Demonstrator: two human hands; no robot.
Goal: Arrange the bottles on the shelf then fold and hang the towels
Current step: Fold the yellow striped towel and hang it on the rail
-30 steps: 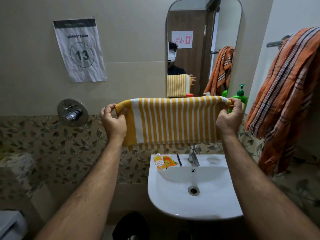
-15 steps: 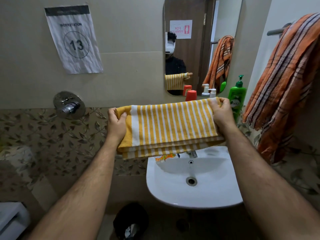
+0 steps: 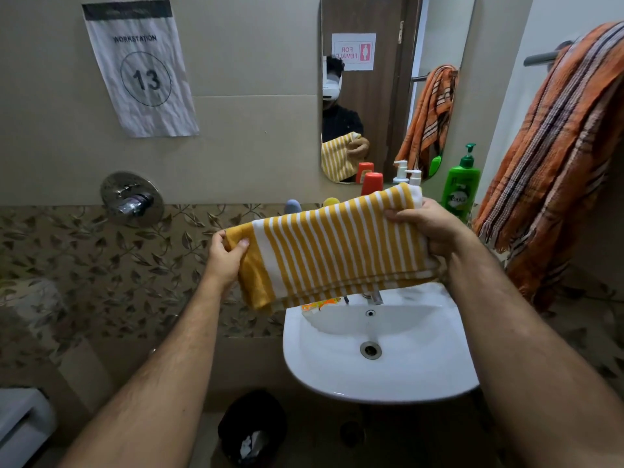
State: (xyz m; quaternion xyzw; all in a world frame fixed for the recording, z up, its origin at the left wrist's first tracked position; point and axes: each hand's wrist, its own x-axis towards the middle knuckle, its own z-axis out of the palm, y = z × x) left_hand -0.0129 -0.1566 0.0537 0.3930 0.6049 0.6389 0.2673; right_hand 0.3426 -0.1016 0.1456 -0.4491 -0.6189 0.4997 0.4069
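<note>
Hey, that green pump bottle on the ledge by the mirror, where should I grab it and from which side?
Grip the green pump bottle around its wide body, below the pump head, coming from the front. It stands upright, and the narrow neck and nozzle offer a poorer hold. The orange towel hangs close on its right, so that side looks cramped. Both hands now hold the yellow striped towel, so free one first.

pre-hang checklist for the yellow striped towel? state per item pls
1. Left hand grips towel end: ok.
2. Right hand grips other end: ok.
3. Yellow striped towel folded, layers stacked at lower edge: ok, held tilted.
4. Towel clear of sink: ok, held above it.
5. Free space on towel bar: cannot tell, orange towel covers most of it.
6. Bottles undisturbed, green pump bottle upright: ok.
</note>
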